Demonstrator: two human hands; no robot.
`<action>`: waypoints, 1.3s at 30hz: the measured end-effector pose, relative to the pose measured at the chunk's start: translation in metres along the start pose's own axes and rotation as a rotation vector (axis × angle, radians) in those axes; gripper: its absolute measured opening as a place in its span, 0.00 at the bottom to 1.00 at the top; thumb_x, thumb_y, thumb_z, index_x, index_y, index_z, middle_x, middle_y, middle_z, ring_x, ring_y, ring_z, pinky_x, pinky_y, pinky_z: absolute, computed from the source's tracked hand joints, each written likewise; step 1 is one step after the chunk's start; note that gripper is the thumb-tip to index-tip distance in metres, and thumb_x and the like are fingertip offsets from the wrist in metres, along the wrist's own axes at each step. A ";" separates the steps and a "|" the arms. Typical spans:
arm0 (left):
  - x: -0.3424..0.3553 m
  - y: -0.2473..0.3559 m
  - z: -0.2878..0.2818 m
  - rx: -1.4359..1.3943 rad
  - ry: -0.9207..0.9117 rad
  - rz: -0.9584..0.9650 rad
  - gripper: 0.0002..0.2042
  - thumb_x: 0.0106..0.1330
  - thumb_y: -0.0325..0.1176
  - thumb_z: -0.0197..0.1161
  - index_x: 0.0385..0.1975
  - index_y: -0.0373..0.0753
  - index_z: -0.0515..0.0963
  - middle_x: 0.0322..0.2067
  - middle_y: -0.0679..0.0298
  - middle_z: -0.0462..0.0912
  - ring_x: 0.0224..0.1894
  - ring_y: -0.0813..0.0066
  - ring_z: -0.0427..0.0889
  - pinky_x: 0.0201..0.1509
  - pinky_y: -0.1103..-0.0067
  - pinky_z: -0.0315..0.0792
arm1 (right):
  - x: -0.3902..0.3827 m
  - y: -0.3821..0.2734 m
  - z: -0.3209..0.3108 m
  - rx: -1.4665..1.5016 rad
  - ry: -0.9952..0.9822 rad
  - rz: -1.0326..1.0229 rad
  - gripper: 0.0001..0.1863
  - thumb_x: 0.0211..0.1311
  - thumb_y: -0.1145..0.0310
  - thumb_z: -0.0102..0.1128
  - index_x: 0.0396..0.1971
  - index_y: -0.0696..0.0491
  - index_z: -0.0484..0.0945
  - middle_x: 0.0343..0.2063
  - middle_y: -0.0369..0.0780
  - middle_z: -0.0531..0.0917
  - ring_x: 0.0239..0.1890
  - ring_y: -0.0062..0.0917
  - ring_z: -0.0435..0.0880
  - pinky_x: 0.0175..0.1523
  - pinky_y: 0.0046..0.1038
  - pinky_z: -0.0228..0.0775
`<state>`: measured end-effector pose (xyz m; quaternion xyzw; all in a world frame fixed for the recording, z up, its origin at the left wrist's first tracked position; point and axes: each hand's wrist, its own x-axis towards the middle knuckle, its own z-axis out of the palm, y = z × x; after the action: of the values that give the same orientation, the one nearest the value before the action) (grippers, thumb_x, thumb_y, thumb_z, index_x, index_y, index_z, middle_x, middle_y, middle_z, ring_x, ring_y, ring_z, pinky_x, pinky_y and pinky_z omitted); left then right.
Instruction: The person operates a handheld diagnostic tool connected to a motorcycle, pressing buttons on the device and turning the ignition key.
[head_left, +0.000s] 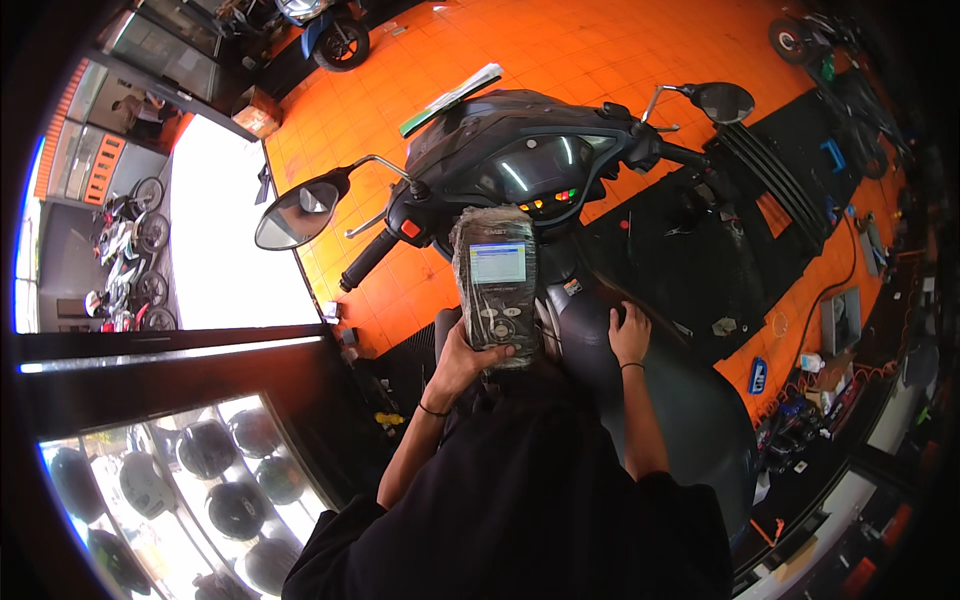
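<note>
A handheld diagnostic scanner (492, 292), dark and wrapped in clear plastic, stands before the scooter's dashboard (525, 168). Its screen is lit pale blue and white. My left hand (463, 362) grips its lower left part, thumb across the front near the round buttons; the other fingers are hidden behind it. My right hand (630, 336) lies on the black scooter seat (672, 415), fingers spread and holding nothing. Orange, yellow and green lights glow along the dashboard's lower edge. The left handlebar grip (368, 262) is beyond my left hand.
Round mirrors (298, 213) stick out on both sides of the scooter. On the orange tiled floor (430, 45) lies a black mat (655, 270). Tools and a grey tray (840, 320) are at the right. Helmets (205, 447) fill a case at the lower left; parked motorcycles (133, 250) stand outside.
</note>
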<state>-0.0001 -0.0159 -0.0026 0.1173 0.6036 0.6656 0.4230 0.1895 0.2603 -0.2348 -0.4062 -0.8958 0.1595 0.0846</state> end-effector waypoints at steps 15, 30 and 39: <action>0.006 -0.001 0.005 0.045 -0.061 0.017 0.26 0.56 0.19 0.75 0.56 0.32 0.75 0.47 0.63 0.86 0.49 0.78 0.84 0.57 0.77 0.78 | 0.004 -0.002 0.000 -0.002 0.021 0.070 0.18 0.68 0.56 0.59 0.50 0.51 0.80 0.49 0.40 0.84 0.57 0.35 0.80 0.66 0.41 0.65; 0.005 -0.004 -0.002 0.039 -0.085 0.036 0.28 0.55 0.18 0.74 0.57 0.32 0.74 0.48 0.63 0.86 0.50 0.77 0.84 0.58 0.77 0.79 | 0.004 -0.003 0.000 -0.013 0.004 0.088 0.18 0.68 0.55 0.59 0.50 0.50 0.80 0.49 0.40 0.85 0.57 0.36 0.80 0.65 0.41 0.66; 0.005 -0.009 -0.002 0.032 -0.077 0.027 0.29 0.54 0.19 0.76 0.57 0.31 0.74 0.48 0.63 0.85 0.50 0.77 0.84 0.58 0.77 0.78 | 0.004 -0.003 -0.001 -0.012 0.000 0.093 0.18 0.68 0.55 0.60 0.50 0.51 0.80 0.49 0.41 0.85 0.57 0.36 0.80 0.65 0.41 0.66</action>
<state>-0.0008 -0.0144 -0.0132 0.1578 0.5957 0.6565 0.4350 0.1848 0.2620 -0.2329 -0.4479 -0.8769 0.1579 0.0746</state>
